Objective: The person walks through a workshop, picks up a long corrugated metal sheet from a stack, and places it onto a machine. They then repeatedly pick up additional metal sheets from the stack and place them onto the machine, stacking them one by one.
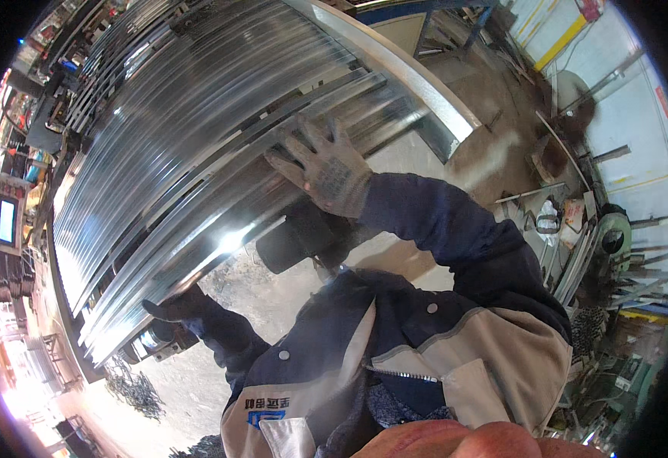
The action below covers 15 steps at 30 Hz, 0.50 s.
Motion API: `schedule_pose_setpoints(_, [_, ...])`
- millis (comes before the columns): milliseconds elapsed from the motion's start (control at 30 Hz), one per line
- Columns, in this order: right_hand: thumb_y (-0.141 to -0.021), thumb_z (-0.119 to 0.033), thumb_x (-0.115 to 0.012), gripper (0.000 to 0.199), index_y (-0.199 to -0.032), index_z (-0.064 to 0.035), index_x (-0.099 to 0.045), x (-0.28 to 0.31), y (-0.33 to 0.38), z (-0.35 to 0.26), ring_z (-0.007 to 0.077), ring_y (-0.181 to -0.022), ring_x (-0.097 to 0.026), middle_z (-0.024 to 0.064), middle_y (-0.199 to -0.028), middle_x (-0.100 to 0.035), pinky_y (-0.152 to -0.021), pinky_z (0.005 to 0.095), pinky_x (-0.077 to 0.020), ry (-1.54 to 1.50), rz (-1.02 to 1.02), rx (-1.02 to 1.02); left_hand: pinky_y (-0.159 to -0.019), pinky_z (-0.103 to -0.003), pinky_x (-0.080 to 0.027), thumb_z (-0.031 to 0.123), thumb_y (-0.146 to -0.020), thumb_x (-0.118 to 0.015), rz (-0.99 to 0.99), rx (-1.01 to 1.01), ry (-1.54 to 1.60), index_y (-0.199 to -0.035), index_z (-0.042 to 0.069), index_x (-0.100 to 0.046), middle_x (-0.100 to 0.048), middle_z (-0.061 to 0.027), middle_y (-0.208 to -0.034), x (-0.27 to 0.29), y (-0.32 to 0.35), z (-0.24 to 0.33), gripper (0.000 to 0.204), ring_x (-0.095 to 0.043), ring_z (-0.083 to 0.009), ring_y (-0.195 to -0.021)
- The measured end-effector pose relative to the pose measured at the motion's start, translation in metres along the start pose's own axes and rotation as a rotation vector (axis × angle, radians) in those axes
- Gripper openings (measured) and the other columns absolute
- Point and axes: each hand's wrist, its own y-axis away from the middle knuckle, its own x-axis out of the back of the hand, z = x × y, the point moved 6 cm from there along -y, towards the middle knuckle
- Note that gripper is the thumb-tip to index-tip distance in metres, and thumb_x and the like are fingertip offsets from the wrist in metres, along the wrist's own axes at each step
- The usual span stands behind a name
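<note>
Long, shiny metal profiles (196,191) lie side by side across a wide bed in front of me, running from lower left to upper right. My right hand (330,172), in a grey work glove, rests on the nearer profiles with its fingers spread and palm down. At the near edge, lower left, is my left hand (177,307), in a dark glove. One digit of it points left along the outermost profile. Its other fingers are in shadow or behind the edge, so any grip there is hidden.
A pale metal beam (425,84) curves past the profiles' right ends. Below the near edge sits a dark motor-like housing (292,240). At left stands a control box with a lit screen (7,220). Dark scrap (134,391) lies on the floor; offcuts and a green machine (615,237) stand right.
</note>
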Motion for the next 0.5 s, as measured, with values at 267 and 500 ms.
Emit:
schedule_pose_setpoints(267, [-0.101, -0.048, -0.048, 0.067, -0.159, -0.0184, -0.029, -0.004, -0.033, 0.014, 0.0435, -0.148, -0.027, 0.0174, -0.160, -0.032, -0.114, 0.0693, -0.0250, 0.039, 0.015, 0.006, -0.115, -0.054, -0.035, 0.036, -0.091, -0.066, -0.189, 0.527, 1.030, -0.141, -0.001, -0.049, -0.056, -0.0242, -0.138, -0.058, -0.008, 0.006, 0.064, -0.051, -0.0389, -0.131])
schedule_pose_setpoints(500, [-0.084, -0.059, -0.067, 0.085, -0.149, -0.0112, -0.041, 0.007, 0.026, 0.003, 0.0377, -0.140, -0.037, 0.0165, -0.148, -0.043, -0.113, 0.0666, -0.0262, -0.195, 0.183, 0.102, -0.123, -0.057, -0.020, 0.041, -0.093, -0.061, -0.278, 1.009, 2.058, -0.147, 0.000, -0.044, -0.046, -0.0244, -0.149, -0.067, 0.041, 0.060, 0.070, -0.041, -0.0407, -0.141])
